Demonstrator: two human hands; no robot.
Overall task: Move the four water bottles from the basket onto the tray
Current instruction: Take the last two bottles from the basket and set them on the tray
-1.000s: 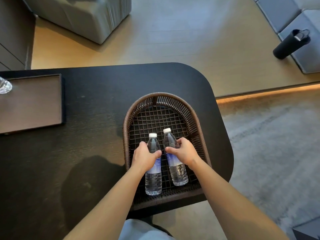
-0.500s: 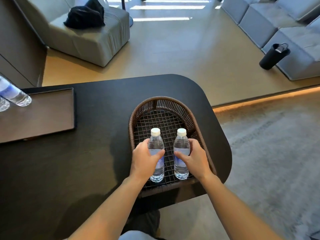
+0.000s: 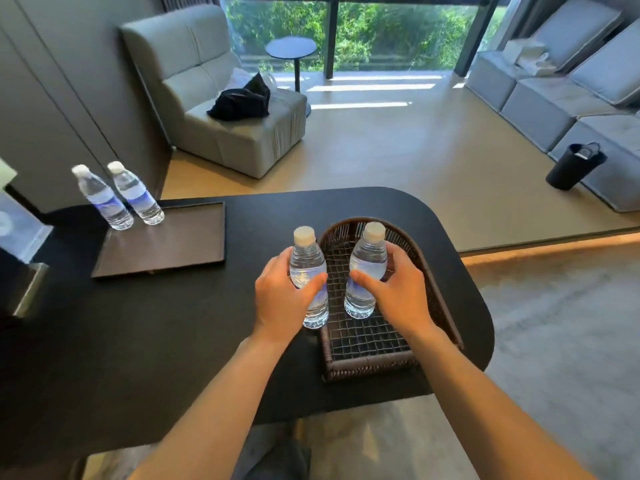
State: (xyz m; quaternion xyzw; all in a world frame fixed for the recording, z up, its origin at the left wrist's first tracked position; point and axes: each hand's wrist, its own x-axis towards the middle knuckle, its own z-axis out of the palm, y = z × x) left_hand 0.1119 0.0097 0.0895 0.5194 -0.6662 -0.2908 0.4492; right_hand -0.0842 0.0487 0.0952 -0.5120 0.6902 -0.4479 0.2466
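Observation:
My left hand [image 3: 282, 299] grips a clear water bottle [image 3: 307, 261] with a white cap, upright, over the left rim of the brown wicker basket [image 3: 434, 289]. My right hand [image 3: 398, 292] grips a second water bottle [image 3: 367, 261], upright above the basket's wire-mesh floor. Both bottles look lifted off the basket. The dark rectangular tray [image 3: 162, 247] lies at the left of the black table [image 3: 138, 341]. Two more water bottles [image 3: 102, 199] [image 3: 136, 195] stand upright at the tray's far left corner.
A clear acrylic stand [image 3: 20, 230] sits at the table's far left edge. Beyond the table are a grey armchair [image 3: 221, 109] with a black bag, a small round side table [image 3: 291, 50], a grey sofa [image 3: 568, 88] and a black flask [image 3: 571, 168] on the floor.
Both hands turned the lying bottles upright and raised them from the basket; the left bottle has shifted left over the rim. The camera has tilted up, showing the tray's two bottles.

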